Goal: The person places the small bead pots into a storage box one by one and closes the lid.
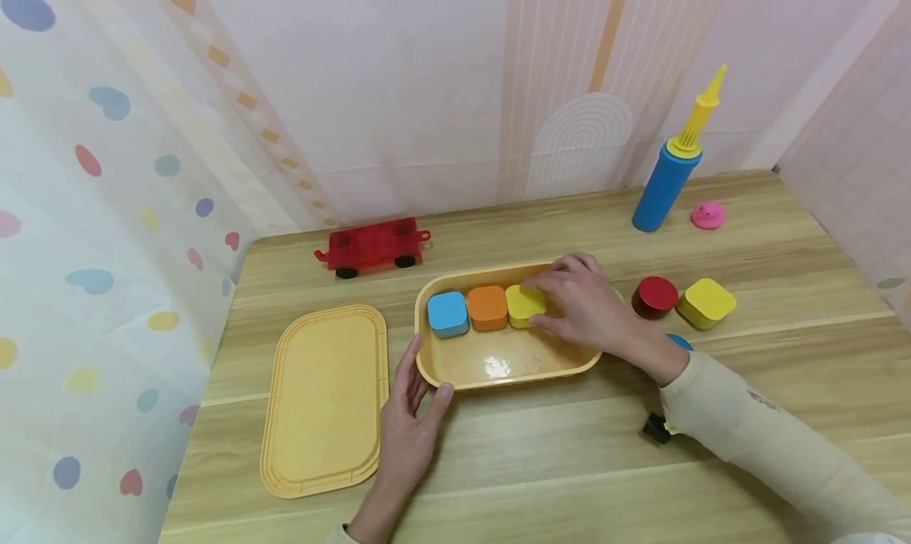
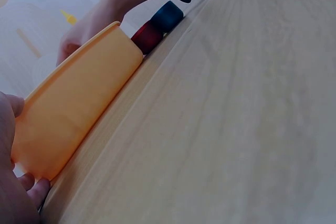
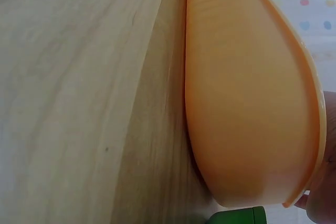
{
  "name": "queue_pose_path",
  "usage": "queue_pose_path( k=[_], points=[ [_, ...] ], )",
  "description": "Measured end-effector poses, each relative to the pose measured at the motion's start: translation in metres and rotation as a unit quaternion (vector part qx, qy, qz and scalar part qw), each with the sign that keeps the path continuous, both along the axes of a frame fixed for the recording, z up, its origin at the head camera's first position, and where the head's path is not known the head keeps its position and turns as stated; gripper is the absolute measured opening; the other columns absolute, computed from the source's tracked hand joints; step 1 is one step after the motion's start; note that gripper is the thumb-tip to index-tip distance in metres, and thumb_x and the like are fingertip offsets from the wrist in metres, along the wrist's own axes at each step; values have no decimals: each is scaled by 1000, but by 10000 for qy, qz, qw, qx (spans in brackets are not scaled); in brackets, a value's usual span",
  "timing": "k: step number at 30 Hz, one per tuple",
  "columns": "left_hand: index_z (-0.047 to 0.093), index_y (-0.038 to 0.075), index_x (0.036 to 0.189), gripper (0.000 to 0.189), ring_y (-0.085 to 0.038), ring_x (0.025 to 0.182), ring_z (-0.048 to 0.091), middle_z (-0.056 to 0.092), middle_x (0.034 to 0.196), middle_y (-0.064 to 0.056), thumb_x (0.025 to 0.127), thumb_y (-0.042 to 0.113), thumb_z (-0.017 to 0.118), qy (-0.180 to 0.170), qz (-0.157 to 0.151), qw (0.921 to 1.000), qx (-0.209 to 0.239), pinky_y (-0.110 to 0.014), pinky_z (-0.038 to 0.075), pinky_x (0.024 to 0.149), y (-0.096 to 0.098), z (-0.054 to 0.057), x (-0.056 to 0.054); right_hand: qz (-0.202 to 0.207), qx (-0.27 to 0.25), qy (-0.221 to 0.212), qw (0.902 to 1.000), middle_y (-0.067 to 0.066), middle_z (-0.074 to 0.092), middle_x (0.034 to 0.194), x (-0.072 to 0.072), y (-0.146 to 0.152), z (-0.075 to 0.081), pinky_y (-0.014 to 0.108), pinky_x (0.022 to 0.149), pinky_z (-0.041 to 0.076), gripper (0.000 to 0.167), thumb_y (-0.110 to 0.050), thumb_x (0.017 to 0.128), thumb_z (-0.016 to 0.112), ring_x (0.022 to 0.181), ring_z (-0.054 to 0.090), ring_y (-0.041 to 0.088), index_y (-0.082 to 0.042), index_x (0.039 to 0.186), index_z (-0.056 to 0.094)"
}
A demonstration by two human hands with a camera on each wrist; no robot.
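Observation:
A yellow-orange plastic box sits on the table, holding a row of rounded square blocks: a blue block, an orange block and a yellow block. My left hand holds the box's near left corner between thumb and fingers; in the left wrist view the thumb lies near the rim. Reaching over the box's right end, my right hand pinches the yellow block between thumb and fingers. From the right wrist, the box wall hides the blocks inside.
The matching lid lies left of the box. Behind stands a red toy wagon. To the right are a red round block, another yellow block, a partly hidden blue block, a blue pump and a pink duck.

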State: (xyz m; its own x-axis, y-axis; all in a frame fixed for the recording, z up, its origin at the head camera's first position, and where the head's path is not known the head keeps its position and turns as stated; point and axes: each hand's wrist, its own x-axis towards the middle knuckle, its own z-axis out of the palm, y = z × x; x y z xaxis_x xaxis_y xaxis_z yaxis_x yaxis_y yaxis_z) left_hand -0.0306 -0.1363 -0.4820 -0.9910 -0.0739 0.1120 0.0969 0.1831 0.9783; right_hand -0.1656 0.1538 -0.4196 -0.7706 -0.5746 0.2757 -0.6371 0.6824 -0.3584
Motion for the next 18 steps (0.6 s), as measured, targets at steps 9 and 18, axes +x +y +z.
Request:
queue_pose_path(
  k=[9, 18],
  points=[
    [35, 17, 175, 80, -34, 158, 45, 36, 179, -11, 106, 7, 76, -70, 5, 10000, -7, -16, 42, 120, 1, 2, 1, -37, -81, -70, 9999, 8, 82, 126, -2, -7, -1, 63, 117, 38, 50, -22, 87, 99, 120, 62, 39, -7, 130, 81],
    [36, 18, 175, 80, -33, 157, 47, 37, 178, -10, 106, 7, 76, -27, 27, 10000, -55, -17, 42, 120, 0, 1, 1, 9, -120, 0, 9999, 12, 79, 132, 0, -6, -3, 64, 118, 38, 51, -22, 85, 100, 123, 64, 39, -6, 130, 80]
  ],
)
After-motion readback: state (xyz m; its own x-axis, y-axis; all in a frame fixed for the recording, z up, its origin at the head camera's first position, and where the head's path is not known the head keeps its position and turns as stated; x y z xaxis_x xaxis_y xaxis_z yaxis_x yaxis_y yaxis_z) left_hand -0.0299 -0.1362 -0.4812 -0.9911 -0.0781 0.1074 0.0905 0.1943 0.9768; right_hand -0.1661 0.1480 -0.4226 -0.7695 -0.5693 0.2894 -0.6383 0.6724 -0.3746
